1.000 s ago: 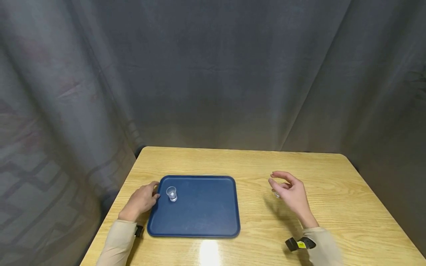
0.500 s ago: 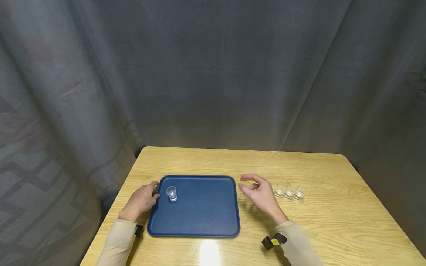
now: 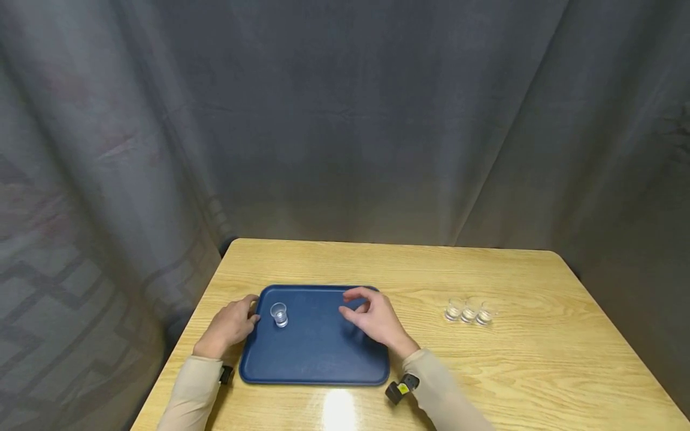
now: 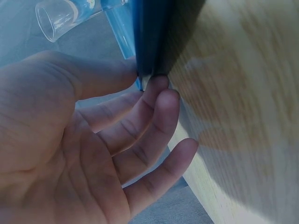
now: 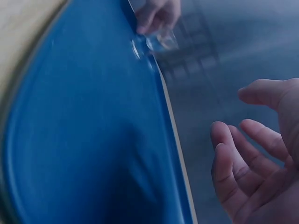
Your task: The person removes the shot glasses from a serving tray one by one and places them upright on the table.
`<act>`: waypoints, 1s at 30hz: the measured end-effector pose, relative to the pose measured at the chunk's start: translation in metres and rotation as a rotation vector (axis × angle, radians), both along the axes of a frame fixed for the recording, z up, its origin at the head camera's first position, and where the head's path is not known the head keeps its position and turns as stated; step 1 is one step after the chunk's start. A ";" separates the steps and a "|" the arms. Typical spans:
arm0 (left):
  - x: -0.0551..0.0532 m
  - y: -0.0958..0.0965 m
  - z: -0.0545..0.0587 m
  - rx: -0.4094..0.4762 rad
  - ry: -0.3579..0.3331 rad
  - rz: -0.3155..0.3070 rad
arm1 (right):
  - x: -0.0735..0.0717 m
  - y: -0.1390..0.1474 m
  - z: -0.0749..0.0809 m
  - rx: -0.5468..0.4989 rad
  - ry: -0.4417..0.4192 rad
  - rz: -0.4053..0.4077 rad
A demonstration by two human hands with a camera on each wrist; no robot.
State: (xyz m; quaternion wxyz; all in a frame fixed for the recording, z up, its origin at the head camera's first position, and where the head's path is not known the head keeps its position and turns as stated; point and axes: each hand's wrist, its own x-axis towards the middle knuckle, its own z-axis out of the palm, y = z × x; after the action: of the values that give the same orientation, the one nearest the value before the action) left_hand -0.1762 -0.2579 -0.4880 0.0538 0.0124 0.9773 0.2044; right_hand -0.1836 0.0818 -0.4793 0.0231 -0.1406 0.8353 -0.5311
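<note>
A small clear shot glass stands on the left part of the blue tray. At the tray's left edge, my left hand grips the rim. The left wrist view has the thumb against one side of the rim and fingertips at the other. Over the tray's right part hovers my right hand, fingers bent with a gap to the thumb and nothing between them. Its shadow falls on the tray in the right wrist view, and the glass shows beyond, near the left hand.
Three more clear shot glasses stand close together in a row on the wooden table, right of the tray. Grey curtains hang behind the table and at its sides.
My right hand has moved left, from in front of the row of glasses to above the tray, bringing the row into view. My left hand and the glass on the tray stay put.
</note>
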 end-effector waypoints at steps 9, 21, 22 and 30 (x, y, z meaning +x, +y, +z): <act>0.002 0.000 0.001 -0.003 -0.005 0.004 | -0.002 -0.044 -0.006 0.034 0.006 0.116; 0.003 0.001 0.000 -0.001 -0.012 0.008 | -0.001 -0.097 -0.016 0.074 -0.014 0.168; 0.003 0.001 0.000 -0.003 -0.012 0.006 | -0.001 -0.100 -0.016 0.082 -0.011 0.167; 0.000 0.001 0.000 -0.009 0.000 -0.004 | -0.004 -0.119 -0.016 0.127 0.032 0.177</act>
State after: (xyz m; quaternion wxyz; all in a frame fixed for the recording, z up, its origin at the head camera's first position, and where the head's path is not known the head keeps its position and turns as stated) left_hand -0.1763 -0.2564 -0.4880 0.0543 0.0140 0.9782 0.2000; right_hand -0.1879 -0.0374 -0.4953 0.0653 -0.2205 0.8519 -0.4705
